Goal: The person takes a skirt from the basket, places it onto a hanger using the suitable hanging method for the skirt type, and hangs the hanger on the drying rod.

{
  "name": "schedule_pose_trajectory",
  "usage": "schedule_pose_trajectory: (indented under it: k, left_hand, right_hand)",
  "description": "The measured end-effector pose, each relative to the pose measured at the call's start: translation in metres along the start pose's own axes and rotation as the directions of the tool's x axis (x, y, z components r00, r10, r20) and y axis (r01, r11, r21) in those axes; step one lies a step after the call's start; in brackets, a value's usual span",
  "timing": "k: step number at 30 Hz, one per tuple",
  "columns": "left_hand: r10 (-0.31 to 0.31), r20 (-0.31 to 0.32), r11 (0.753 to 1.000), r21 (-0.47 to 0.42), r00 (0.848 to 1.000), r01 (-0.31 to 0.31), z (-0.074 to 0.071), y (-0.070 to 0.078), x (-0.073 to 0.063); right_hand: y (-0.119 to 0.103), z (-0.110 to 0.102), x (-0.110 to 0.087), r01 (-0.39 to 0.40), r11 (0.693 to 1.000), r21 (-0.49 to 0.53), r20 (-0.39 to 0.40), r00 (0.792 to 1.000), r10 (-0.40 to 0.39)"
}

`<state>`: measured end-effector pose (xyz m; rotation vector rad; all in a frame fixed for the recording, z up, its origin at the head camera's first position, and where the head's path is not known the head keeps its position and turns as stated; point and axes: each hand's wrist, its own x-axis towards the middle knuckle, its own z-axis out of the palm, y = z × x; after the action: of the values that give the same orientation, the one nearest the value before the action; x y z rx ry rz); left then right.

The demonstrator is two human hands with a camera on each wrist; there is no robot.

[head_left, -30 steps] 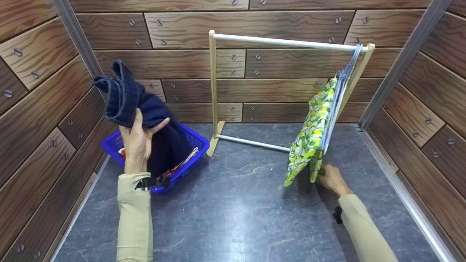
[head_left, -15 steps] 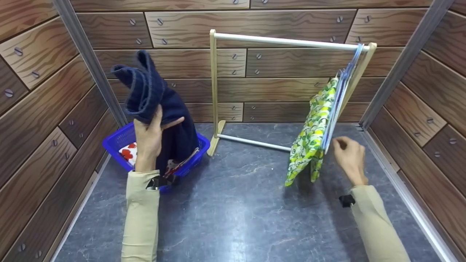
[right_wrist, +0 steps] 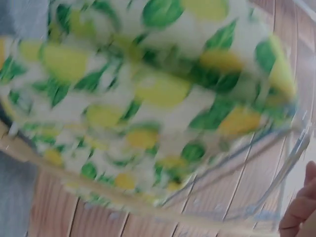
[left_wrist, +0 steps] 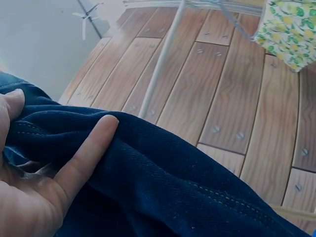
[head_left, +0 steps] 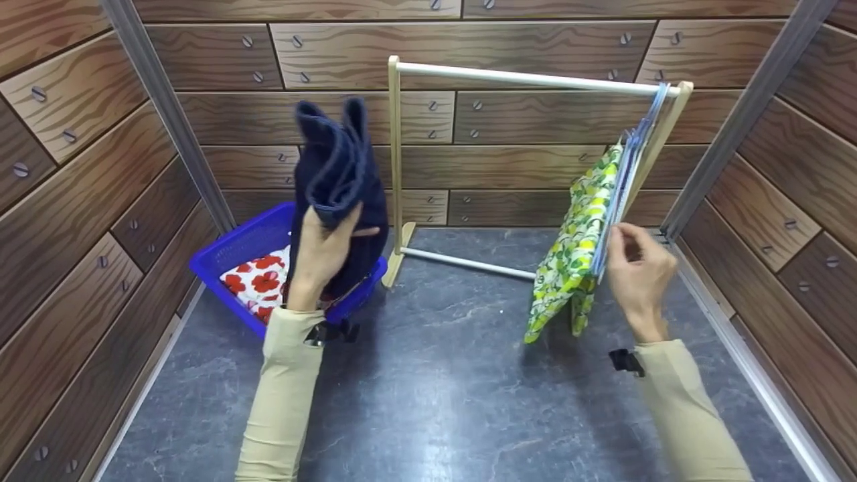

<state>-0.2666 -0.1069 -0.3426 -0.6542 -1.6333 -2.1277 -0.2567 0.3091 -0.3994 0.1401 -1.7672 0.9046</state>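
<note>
In the head view, my left hand (head_left: 323, 251) grips a folded pair of dark blue jeans (head_left: 341, 161) above the basket. The left wrist view has the thumb and one finger lying along the denim (left_wrist: 163, 173). My right hand (head_left: 641, 274) is at the outer side of several thin blue and white hangers (head_left: 628, 174), its fingers curled and fingertips right at their edge; I cannot tell whether it pinches one. Beside them hangs a lemon-print garment (head_left: 576, 241), which fills much of the right wrist view, with the right hand (right_wrist: 301, 207) at that view's edge.
A small clothes rack (head_left: 509, 75) with wooden posts and white rods stands at the back. The blue basket (head_left: 224, 244) at left contains a white cloth with red flowers (head_left: 261, 281). Wood-patterned walls (head_left: 522, 167) enclose the grey marbled floor (head_left: 435, 375).
My left hand has carried the jeans rightward, uncovering the red-flowered cloth in the basket. My right hand has left the lemon garment's lower edge and risen to the hangers' outer side.
</note>
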Motion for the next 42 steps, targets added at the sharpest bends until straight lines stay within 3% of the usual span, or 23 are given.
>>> schedule_pose_trajectory:
  k: [7,10,12,15,17,19,21,24,27,29,31,33,35,38,42]
  left_hand:
    - [-0.049,0.066,0.99,0.133,0.997,0.04,0.02,-0.017,-0.006]
    - [-0.042,0.091,0.973,0.231,0.995,0.02,0.028,-0.029,-0.01]
    - [-0.009,0.125,0.946,0.322,0.992,-0.032,0.034,-0.038,-0.013]
    - [0.068,0.197,0.88,0.45,0.978,-0.152,0.04,-0.053,-0.018]
    - [0.116,0.256,0.831,0.505,0.96,-0.235,0.044,-0.063,-0.022]
    - [0.127,0.303,0.785,0.552,0.944,-0.283,0.047,-0.073,-0.028]
    - [0.096,0.336,0.758,0.586,0.937,-0.288,0.051,-0.081,-0.035]
    - [-0.001,0.369,0.725,0.64,0.93,-0.253,0.056,-0.093,-0.048]
    - [-0.097,0.409,0.691,0.684,0.907,-0.234,0.061,-0.104,-0.062]
    - [-0.142,0.445,0.655,0.712,0.884,-0.252,0.064,-0.11,-0.07]
    - [-0.177,0.477,0.615,0.737,0.861,-0.281,0.065,-0.116,-0.076]
    - [-0.202,0.51,0.581,0.75,0.836,-0.317,0.066,-0.12,-0.08]
    - [-0.233,0.543,0.56,0.753,0.807,-0.345,0.066,-0.123,-0.082]
    - [-0.297,0.578,0.571,0.745,0.76,-0.344,0.063,-0.126,-0.083]
    - [-0.405,0.572,0.613,0.749,0.713,-0.253,0.047,-0.129,-0.082]
  right_hand:
    - [-0.052,0.021,-0.014,0.112,0.979,0.171,0.111,0.985,-0.132]
    - [-0.064,0.034,-0.021,0.058,0.958,0.281,0.237,0.963,-0.128]
    - [-0.067,0.044,-0.026,-0.05,0.939,0.34,0.355,0.931,-0.078]
    - [-0.071,0.057,-0.032,-0.29,0.878,0.379,0.537,0.842,0.047]
    - [-0.074,0.065,-0.034,-0.452,0.807,0.38,0.637,0.761,0.126]
    - [-0.076,0.071,-0.036,-0.581,0.73,0.36,0.719,0.672,0.18]
    - [-0.077,0.077,-0.037,-0.672,0.667,0.322,0.784,0.584,0.211]
    - [-0.075,0.083,-0.04,-0.775,0.572,0.268,0.851,0.469,0.236]
    - [-0.07,0.086,-0.044,-0.854,0.461,0.241,0.883,0.39,0.262]
    - [-0.067,0.086,-0.047,-0.882,0.419,0.217,0.889,0.356,0.289]
    - [-0.064,0.086,-0.049,-0.888,0.42,0.187,0.884,0.339,0.322]
    - [-0.06,0.087,-0.05,-0.874,0.464,0.144,0.869,0.336,0.363]
    - [-0.055,0.09,-0.05,-0.854,0.51,0.104,0.846,0.345,0.406]
    - [-0.046,0.092,-0.05,-0.828,0.559,0.037,0.813,0.351,0.465]
    - [-0.031,0.091,-0.052,-0.789,0.612,-0.051,0.796,0.338,0.502]
